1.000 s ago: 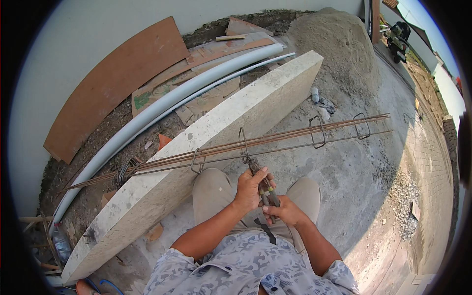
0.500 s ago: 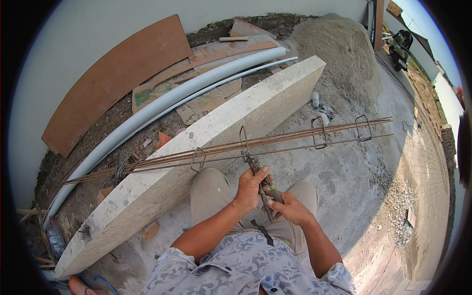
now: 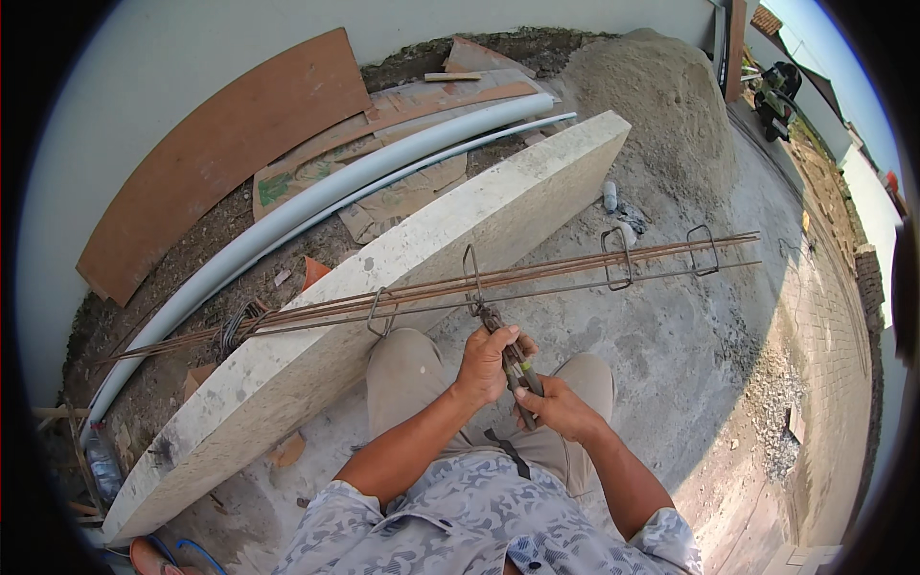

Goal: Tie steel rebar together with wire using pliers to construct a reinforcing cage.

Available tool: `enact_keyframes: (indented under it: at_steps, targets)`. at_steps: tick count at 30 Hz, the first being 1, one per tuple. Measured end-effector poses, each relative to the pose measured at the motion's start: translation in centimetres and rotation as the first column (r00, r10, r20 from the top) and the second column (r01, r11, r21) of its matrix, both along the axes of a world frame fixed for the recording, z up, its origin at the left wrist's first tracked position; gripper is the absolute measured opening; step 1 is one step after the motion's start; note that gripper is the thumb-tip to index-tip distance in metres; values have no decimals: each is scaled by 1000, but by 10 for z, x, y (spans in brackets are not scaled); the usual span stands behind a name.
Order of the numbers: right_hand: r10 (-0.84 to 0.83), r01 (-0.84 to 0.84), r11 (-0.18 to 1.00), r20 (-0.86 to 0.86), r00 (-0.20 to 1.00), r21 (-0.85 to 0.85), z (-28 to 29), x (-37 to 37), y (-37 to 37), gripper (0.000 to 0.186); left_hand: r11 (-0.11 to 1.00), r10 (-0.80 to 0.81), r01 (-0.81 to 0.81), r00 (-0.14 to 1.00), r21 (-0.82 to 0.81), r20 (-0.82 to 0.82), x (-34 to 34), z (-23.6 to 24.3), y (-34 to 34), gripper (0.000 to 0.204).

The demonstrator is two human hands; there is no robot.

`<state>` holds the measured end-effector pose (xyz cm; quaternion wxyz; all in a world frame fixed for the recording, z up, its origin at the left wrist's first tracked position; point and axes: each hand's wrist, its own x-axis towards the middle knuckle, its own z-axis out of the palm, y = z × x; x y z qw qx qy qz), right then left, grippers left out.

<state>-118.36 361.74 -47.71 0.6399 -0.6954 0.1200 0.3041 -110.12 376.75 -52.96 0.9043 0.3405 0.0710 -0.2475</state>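
My left hand (image 3: 486, 362) is wrapped round the upper handles of a pair of long-handled pincers (image 3: 520, 369). My right hand (image 3: 563, 406) is closed round the lower ends, where the handles lie close together. The jaws meet the lower edge of a bent wire stirrup (image 3: 471, 268), at or near a thin steel rod (image 3: 551, 287); the exact bite is too small to tell. Several long rusty rebars (image 3: 422, 288) run through this stirrup and others, such as the one farther right (image 3: 616, 259). Their left part crosses a pale concrete slab.
The thick slab (image 3: 450, 206) stands on edge before my knees. A coil of tie wire (image 3: 240, 326) hangs round the bars at left. Beyond lie a white pipe (image 3: 316, 201), a brown board (image 3: 230, 163) and a sand heap (image 3: 652, 96). Gravel (image 3: 778, 412) lies at right.
The pincers' handles have come together; they were spread apart before. My right hand has shifted slightly left and tightened round both. The view has moved a little.
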Motion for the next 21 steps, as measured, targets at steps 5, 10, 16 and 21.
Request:
enact_keyframes:
  at_steps: [5,10,16,21]
  targets:
    - [18,-16,997,26,1000,-81,4,4,13,29,998,-23,24,999,-53,25,6,-4,3,14]
    - [5,-3,996,27,1000,-86,-13,2,14,28,997,-40,41,999,-70,15,5,-5,5,17]
    - [107,-82,945,-62,992,317,-30,-1,6,25,944,-252,220,962,-246,-108,5,-10,10,28]
    - [191,212,756,518,833,-620,-16,-21,39,35,996,55,-43,984,77,-169,-4,1,-22,36]
